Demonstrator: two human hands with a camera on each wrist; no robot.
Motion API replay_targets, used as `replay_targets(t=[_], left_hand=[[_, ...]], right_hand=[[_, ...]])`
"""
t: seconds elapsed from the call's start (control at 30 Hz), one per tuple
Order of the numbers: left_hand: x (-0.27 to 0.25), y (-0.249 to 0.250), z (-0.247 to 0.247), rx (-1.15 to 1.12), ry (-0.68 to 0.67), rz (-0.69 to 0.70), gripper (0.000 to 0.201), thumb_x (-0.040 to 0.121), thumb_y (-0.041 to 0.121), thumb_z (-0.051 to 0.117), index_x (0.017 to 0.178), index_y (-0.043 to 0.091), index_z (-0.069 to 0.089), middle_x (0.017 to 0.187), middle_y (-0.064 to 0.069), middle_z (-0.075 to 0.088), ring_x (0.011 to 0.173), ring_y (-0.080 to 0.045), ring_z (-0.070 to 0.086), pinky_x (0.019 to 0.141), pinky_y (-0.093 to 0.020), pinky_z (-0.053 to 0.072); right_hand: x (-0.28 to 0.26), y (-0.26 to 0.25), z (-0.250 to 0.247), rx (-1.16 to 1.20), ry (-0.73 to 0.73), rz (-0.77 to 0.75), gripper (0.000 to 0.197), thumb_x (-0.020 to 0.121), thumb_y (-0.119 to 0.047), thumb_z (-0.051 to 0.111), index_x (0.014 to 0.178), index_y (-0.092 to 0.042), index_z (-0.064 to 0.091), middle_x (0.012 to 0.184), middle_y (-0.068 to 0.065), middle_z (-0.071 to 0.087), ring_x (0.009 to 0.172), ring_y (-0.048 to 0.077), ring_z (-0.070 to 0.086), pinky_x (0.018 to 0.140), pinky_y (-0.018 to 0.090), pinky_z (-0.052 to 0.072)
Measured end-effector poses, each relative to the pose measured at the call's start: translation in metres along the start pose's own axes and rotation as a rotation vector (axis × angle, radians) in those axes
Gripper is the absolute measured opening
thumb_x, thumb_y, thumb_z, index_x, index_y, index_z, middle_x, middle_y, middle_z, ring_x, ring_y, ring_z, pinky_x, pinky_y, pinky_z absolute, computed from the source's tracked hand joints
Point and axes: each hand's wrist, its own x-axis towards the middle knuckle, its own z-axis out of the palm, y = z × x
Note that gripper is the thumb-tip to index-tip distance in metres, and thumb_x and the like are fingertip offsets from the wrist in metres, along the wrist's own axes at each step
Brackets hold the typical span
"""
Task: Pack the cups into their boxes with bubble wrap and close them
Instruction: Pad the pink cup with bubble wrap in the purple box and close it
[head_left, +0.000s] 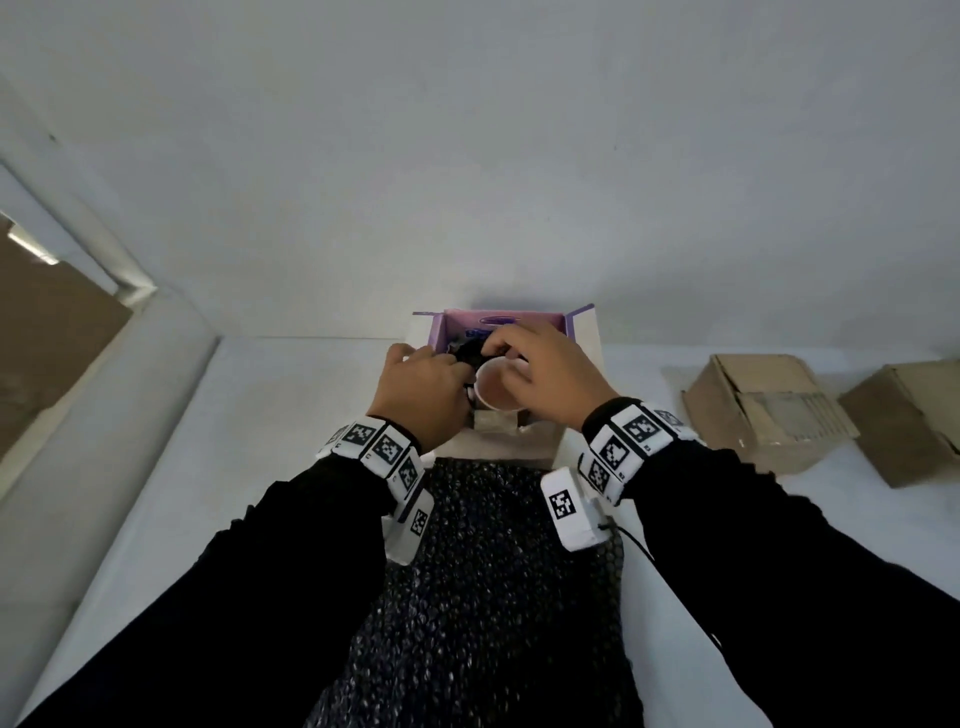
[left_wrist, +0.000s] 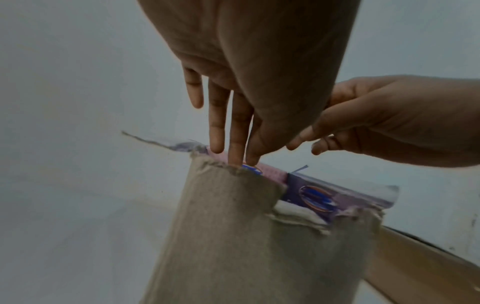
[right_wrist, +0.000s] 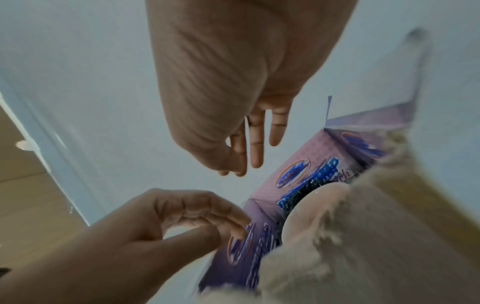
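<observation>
An open box (head_left: 498, 322) with purple printed inner walls stands on the white table. Inside it sits a pale cup (head_left: 496, 389), mouth up, with black bubble wrap (head_left: 467, 351) bunched at its far left side. My left hand (head_left: 452, 364) reaches into the box from the left; its thumb and fingertips meet on that wrap. My right hand (head_left: 506, 351) hovers over the cup's rim, fingers loosely bent, nothing held. In the left wrist view my left hand (left_wrist: 241, 160) dips behind the box's torn cardboard flap (left_wrist: 246, 226). The right wrist view shows the cup (right_wrist: 317, 205) and wrap (right_wrist: 303, 189) below my right hand (right_wrist: 239, 168).
A large sheet of black bubble wrap (head_left: 493, 597) lies on the table (head_left: 260, 441) between my forearms, just in front of the box. Two brown cardboard boxes (head_left: 763, 410) (head_left: 909, 421) rest at the right. A white wall rises right behind the open box.
</observation>
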Motion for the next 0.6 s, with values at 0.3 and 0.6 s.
replay_targets(t=[0.3,0.6], left_hand=[[-0.109,0.030,0.023,-0.323,0.114,0.020,0.020,0.074,0.021,0.066,0.094,0.023,0.070,0.117,0.000,0.061,0.107,-0.028,0.053,0.079,-0.043,0.050],[-0.190,0.047,0.060,-0.260,-0.487,-0.190,0.057,0.092,0.058,0.042,0.142,0.029,0.035,0.142,0.002,0.039,0.128,-0.025,0.040,0.102,-0.041,0.037]], right_hand=[[-0.134,-0.017,0.056,-0.007,-0.005,0.015,0.020,0.085,-0.025,0.060,0.106,-0.023,0.060,0.098,-0.007,0.064,0.088,0.013,0.057,0.076,0.034,0.050],[-0.195,-0.009,0.107,-0.386,-0.320,0.257,0.049,0.083,-0.056,0.061,0.126,-0.036,0.051,0.119,-0.011,0.053,0.119,0.022,0.037,0.094,0.042,0.027]])
